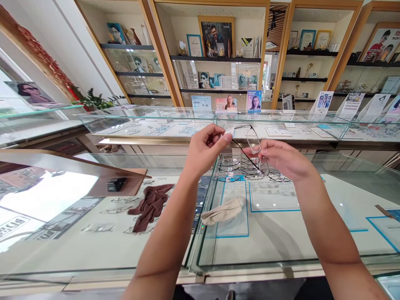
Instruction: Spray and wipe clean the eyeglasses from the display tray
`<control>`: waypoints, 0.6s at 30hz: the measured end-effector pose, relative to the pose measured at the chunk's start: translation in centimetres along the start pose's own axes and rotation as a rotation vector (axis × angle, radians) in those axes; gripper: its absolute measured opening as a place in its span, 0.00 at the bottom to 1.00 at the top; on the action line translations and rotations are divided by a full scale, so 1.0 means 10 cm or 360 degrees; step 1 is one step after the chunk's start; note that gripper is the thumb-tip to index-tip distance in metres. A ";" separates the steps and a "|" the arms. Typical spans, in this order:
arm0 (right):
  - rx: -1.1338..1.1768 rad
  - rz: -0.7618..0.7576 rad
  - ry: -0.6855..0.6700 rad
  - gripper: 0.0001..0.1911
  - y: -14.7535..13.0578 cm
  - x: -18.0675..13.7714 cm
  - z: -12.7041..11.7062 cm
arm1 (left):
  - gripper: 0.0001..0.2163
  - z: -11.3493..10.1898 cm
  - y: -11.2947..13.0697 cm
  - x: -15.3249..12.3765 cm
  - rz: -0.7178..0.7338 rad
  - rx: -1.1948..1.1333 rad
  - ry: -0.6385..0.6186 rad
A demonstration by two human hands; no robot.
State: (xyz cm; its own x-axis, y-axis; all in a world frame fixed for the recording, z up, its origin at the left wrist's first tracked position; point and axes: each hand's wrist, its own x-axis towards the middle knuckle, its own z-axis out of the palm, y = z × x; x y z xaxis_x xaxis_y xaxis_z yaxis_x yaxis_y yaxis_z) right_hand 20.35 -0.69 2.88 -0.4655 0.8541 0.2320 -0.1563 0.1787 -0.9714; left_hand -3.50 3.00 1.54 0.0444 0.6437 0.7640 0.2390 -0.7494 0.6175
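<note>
I hold a thin-rimmed pair of glasses (253, 143) up in front of me over a glass counter (281, 233). My left hand (204, 150) pinches one temple tip near a small white tag. My right hand (283, 160) grips the frame from the other side, fingers curled around the lens rim and the dark temple. Both hands are closed on the glasses. Below them, inside the case, lie rows of other glasses (246, 168).
A beige cloth (222, 211) and a brown cloth (150, 205) lie on the counter. A small black box (116, 183) sits on a wooden ledge at left. Another glass case (218, 123) and wall shelves with posters stand behind.
</note>
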 end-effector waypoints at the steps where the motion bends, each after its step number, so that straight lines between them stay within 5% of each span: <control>1: 0.0031 -0.0014 0.0001 0.11 0.00 0.00 0.00 | 0.14 -0.01 0.00 0.00 -0.0011 -0.0016 -0.0009; 7: 0.0133 -0.0131 0.0053 0.11 0.04 0.02 0.00 | 0.10 0.02 -0.06 0.00 0.0016 -0.0090 0.0060; 18: 0.0420 -0.0374 0.0286 0.11 0.07 0.06 0.00 | 0.31 0.09 -0.23 -0.05 0.0103 0.0445 0.0483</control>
State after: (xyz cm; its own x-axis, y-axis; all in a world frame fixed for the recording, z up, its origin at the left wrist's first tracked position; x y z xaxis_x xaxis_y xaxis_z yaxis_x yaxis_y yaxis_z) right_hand 19.90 -0.02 2.31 -0.2343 0.8808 0.4115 -0.4699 0.2679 -0.8411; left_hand -3.19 4.51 -0.41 -0.2097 0.4905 0.8459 0.5012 -0.6889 0.5237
